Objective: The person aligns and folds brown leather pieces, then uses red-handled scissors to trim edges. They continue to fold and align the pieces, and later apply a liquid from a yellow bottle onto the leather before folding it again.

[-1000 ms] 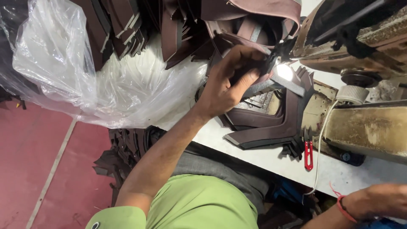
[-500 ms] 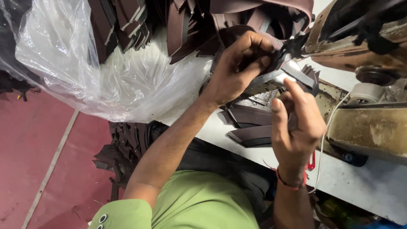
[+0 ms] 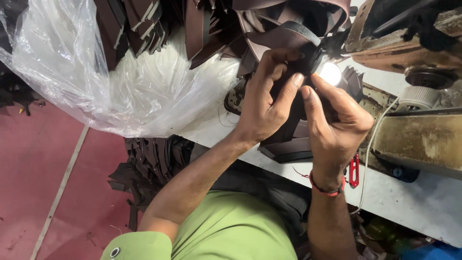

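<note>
The 2 hands met close together over the white surface (image 3: 409, 202). The left hand (image 3: 262, 108) and the right hand (image 3: 337, 125) both pinched 1 dark brown leather strap (image 3: 288, 36) between fingers and thumbs. The strap was long, flat and smooth, with a neat line of stitching along its edge. It curved up and away from the hands. A small bright lamp (image 3: 330, 73) shone just behind the fingers. A clear plastic bag (image 3: 96, 82) lay off to the left of the left hand.
</note>
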